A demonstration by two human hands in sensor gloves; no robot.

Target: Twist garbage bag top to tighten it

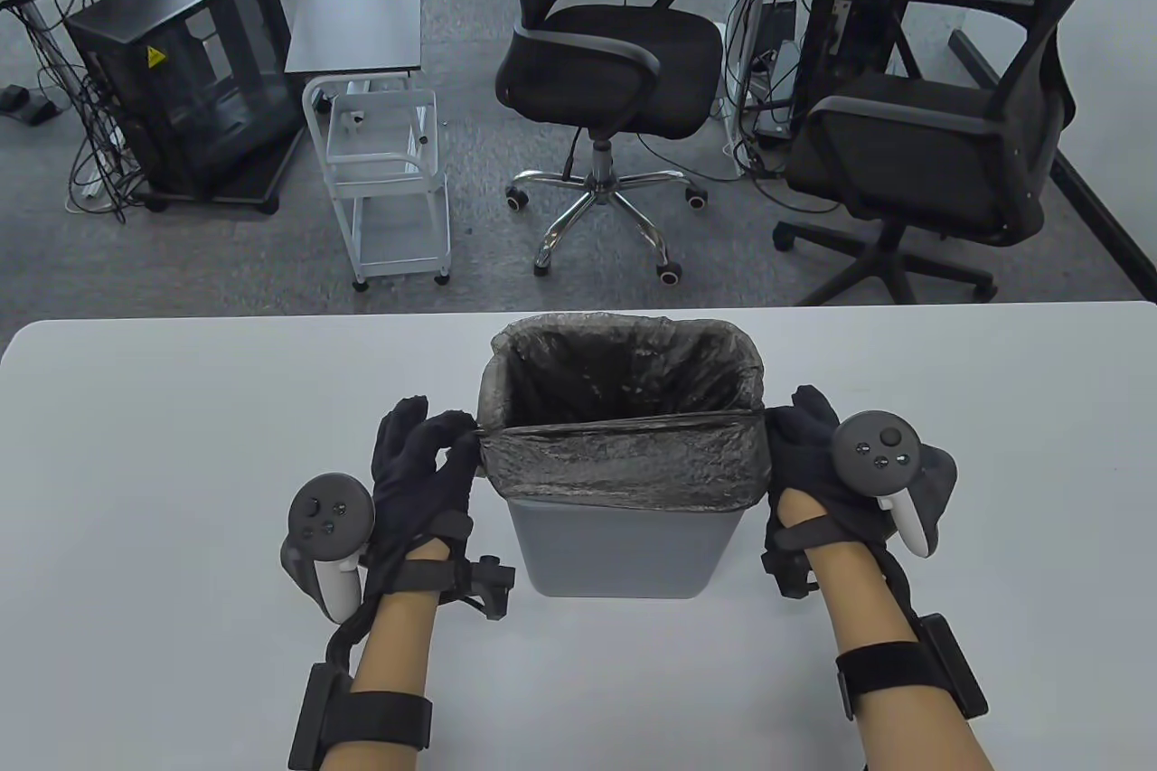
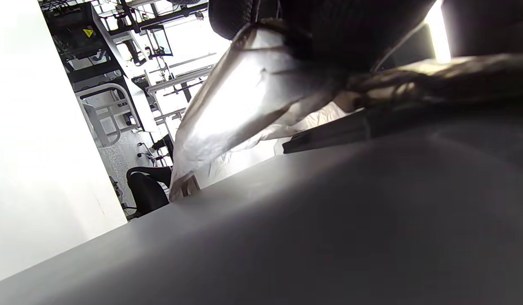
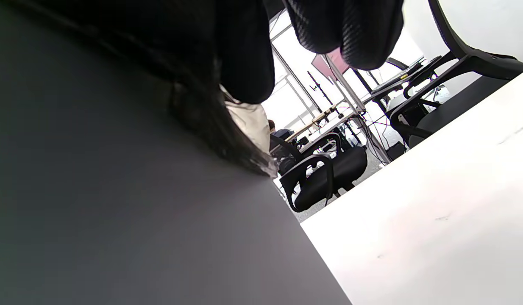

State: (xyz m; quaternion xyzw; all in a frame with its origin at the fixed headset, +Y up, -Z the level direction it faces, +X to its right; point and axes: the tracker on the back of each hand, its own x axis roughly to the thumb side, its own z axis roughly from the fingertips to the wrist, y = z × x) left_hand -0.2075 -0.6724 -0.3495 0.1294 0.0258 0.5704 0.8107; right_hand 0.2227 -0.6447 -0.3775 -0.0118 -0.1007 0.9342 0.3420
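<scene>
A grey bin (image 1: 624,550) stands on the white table (image 1: 181,464), lined with a dark garbage bag (image 1: 624,464) whose top is folded over the rim. My left hand (image 1: 434,455) pinches the bag's folded edge at the bin's near left corner. My right hand (image 1: 804,446) holds the bag's edge at the near right corner. In the left wrist view the gloved fingers (image 2: 329,29) grip shiny bag film (image 2: 244,97) above the bin wall (image 2: 329,220). In the right wrist view gloved fingers (image 3: 244,55) hold dark bag film (image 3: 210,123) against the bin wall (image 3: 117,212).
Beyond the table's far edge stand two black office chairs (image 1: 615,57), a white trolley (image 1: 389,174) and a black cabinet (image 1: 190,75). The table's bare surface lies to the left and right of the bin.
</scene>
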